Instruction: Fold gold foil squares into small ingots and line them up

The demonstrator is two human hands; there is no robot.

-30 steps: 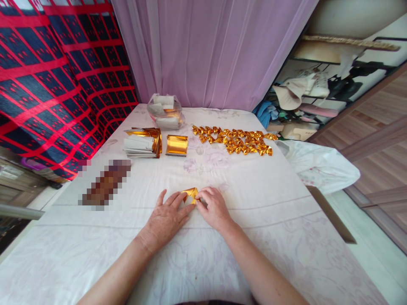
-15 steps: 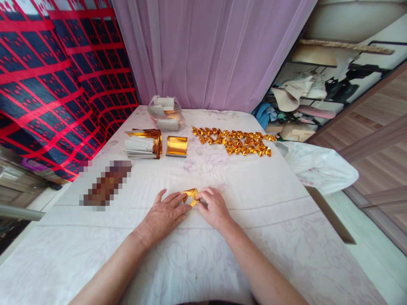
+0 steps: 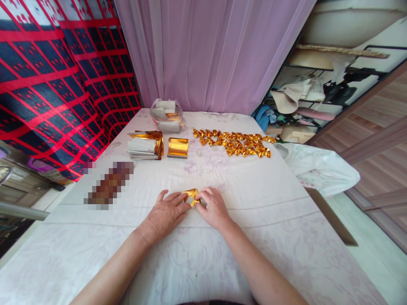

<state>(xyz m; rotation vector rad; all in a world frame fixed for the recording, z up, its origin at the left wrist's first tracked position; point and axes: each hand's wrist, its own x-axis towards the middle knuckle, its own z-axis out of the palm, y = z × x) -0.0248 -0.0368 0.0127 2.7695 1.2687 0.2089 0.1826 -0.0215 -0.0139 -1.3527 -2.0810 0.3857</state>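
Fingers of the right hand pinch gold foil, ends hidden; left hand touches it, grip unclear.

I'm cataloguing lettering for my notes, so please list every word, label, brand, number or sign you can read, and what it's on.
No text can be read.
Folded gold paper: no lettering visible.
Carton on the shelf: any print too small and blurred.
White bag: faint coloured marks, unreadable.
Pixelated patch: blurred out.
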